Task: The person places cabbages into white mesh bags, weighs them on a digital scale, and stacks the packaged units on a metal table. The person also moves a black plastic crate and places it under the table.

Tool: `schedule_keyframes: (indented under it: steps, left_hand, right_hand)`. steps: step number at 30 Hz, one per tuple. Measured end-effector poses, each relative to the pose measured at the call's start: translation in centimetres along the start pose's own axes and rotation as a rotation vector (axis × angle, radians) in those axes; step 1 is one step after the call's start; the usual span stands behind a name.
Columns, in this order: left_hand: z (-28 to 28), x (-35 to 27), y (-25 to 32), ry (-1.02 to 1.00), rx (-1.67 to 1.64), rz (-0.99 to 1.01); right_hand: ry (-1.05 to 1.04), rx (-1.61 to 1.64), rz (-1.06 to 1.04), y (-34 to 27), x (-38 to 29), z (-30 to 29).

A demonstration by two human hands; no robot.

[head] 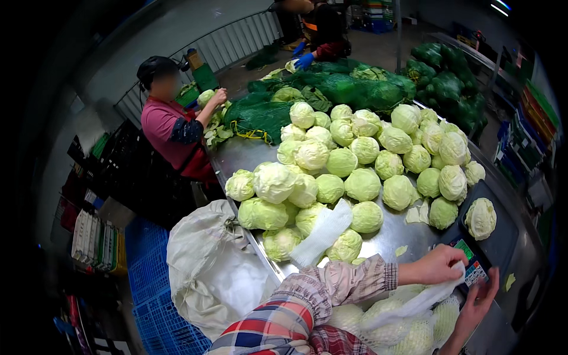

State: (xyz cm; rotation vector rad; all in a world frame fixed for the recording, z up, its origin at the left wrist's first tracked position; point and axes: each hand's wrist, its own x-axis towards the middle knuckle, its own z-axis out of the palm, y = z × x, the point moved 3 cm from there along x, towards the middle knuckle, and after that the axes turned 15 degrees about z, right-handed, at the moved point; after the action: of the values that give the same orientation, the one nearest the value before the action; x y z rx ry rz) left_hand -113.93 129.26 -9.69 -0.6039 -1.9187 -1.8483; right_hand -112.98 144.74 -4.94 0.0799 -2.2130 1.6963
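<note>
My left hand (437, 265) pinches the gathered top of a white mesh net (412, 306). That net stretches down toward my body, over several cabbages (386, 326) in netting at the table's near edge. Fingers spread, my right hand (479, 301) is beside the twisted net end and seems to hold nothing. Just beyond both hands is a digital scale's keypad (475, 274), with a lit green display (463, 250). One trimmed cabbage (481, 218) rests on the scale's dark platform (506, 213). A folded white net sleeve (324, 233) lies across cabbages left of my hands.
Loose cabbages (364, 184) are heaped on the steel table (248, 153). Green mesh sacks (337, 88) cover its far end. A white woven sack (195, 266) hangs at the left edge, near blue plastic pallets (148, 266). A co-worker (171, 128) holds a cabbage; another person wears blue gloves (305, 61).
</note>
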Motion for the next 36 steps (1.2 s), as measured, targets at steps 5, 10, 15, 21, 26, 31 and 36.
schedule_keyframes:
  steps: [5,10,15,21,26,31,36]
  left_hand:
    - [-0.3,-0.6,2.9,0.17,-0.363,-0.126]
    - [-1.8,-2.4,1.6,0.321,-0.318,-0.108]
    - [-0.7,-3.6,2.2,0.376,-0.668,-0.283]
    - [0.6,-4.4,1.0,0.28,-0.347,-0.148]
    - [-0.3,-3.4,1.5,0.509,-0.366,-0.046]
    - [-0.2,-5.3,0.2,0.417,-0.607,-0.447]
    - [-2.1,-2.7,0.7,0.412,-0.627,-0.385]
  right_hand:
    - [-0.496,-0.112,-0.003,0.8,1.2,1.7]
    - [-0.464,-0.099,-0.178,-1.8,-1.0,4.3]
    - [-0.276,-0.166,-0.364,-1.8,-1.5,3.5]
    - [-0.211,0.139,-0.035,1.2,-1.6,3.3]
    - [-0.4,0.299,0.322,4.7,-2.2,3.1]
    - [-0.451,0.495,0.491,3.0,-1.4,3.3]
    - [-0.615,0.91,1.153,4.0,-4.2,2.0]
